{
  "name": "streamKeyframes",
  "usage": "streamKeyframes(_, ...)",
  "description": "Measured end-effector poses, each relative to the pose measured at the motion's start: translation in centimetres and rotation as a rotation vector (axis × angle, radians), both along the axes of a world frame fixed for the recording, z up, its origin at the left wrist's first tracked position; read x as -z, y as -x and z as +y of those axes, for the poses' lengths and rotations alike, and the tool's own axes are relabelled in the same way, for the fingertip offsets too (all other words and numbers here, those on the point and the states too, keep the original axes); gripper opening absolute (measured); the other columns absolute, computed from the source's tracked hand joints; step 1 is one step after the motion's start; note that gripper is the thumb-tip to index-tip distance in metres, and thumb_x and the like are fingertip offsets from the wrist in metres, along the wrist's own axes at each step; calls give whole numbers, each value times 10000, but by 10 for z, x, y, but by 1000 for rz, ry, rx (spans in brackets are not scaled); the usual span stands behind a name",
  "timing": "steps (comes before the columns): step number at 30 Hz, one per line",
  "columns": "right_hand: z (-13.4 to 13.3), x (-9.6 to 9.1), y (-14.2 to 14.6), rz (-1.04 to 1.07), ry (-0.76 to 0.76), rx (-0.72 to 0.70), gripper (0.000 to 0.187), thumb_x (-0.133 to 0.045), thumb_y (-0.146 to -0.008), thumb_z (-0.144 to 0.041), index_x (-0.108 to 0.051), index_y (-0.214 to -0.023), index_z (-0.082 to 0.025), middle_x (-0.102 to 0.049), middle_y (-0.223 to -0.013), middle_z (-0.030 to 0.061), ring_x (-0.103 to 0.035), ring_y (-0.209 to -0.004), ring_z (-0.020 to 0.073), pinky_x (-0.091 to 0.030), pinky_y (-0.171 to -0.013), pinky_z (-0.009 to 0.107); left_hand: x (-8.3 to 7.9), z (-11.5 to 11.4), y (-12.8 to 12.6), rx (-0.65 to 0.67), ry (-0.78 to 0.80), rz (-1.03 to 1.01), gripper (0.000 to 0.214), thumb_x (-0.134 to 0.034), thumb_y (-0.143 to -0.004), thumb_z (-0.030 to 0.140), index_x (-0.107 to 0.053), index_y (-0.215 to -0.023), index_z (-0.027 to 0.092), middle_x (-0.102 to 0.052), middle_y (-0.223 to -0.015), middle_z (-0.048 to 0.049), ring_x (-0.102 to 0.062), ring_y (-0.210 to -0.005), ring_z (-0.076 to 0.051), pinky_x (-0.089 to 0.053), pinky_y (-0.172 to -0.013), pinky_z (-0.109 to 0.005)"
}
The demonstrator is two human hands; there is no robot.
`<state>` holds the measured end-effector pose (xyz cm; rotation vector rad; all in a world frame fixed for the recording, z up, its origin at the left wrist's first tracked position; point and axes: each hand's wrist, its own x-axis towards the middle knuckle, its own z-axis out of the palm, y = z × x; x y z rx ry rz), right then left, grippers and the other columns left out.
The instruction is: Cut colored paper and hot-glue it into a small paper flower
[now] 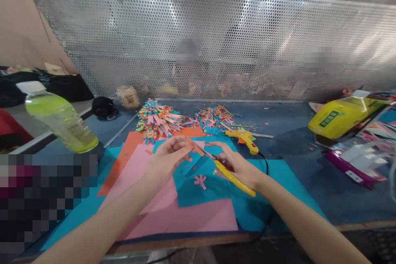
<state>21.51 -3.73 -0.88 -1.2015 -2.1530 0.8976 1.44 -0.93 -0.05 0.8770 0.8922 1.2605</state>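
Scissors (236, 180) at an orange strip (198, 149), in from the tabletop's (287, 145) front edge.
Left hand (169, 156) pinches the orange strip; right hand (237, 162) grips the scissors by their handles. Coloured sheets (213, 215) spread beneath, nearly to the front edge. Beyond the right hand lies a glue gun (244, 138); a stretch of tabletop separates it from the yellow bottle (335, 118) near the right edge.

Yellow-handled scissors (235, 180) slant toward the upper left, below frame centre, blades at a small orange paper strip (197, 148).
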Motion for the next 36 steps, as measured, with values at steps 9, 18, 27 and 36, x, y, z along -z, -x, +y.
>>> streamKeyframes(9, 0, -2, 0, -4, -22, 51, 545, -523, -793, -392, -296, -1265, -238, -377, -560, -69, -303, -468, 77, -246, -454, 204, 7, 3, 1, 56, -10, -29, 298, -770, -508, 162, -609, -758, 144, -634, -606, 17, -582, -515, -83, -473, -471, -172)
streamKeyframes(18, 14, 8, -8, -101, -206, 304, 575, -498, -787, -395, -270, -1265, -171, -547, -673, 7, -542, -591, 163, -388, -543, 262, 6, 18, 21, 203, -213, 457, 238, -677, -622, 253, -560, -803, 152, -674, -716, -51, -619, -618, -152, -458, -493, -227)
streamKeyframes(27, 23, 20, -12, -299, -251, 365, 606, -523, -748, -390, -294, -1264, -171, -643, -748, 48, -602, -631, 197, -410, -553, 257, 2, 20, 42, 684, -264, 893, 246, -527, -714, 234, -527, -952, 171, -673, -749, -36, -622, -644, -157, -434, -517, -236)
streamKeyframes(36, 23, 19, -13, -313, -256, 410, 617, -542, -726, -399, -317, -1256, -177, -666, -843, 75, -632, -734, 221, -423, -566, 247, 12, 20, 46, 290, -550, 1486, 329, -430, -794, 245, -551, -1099, 224, -661, -994, -40, -606, -889, -191, -439, -731, -283)
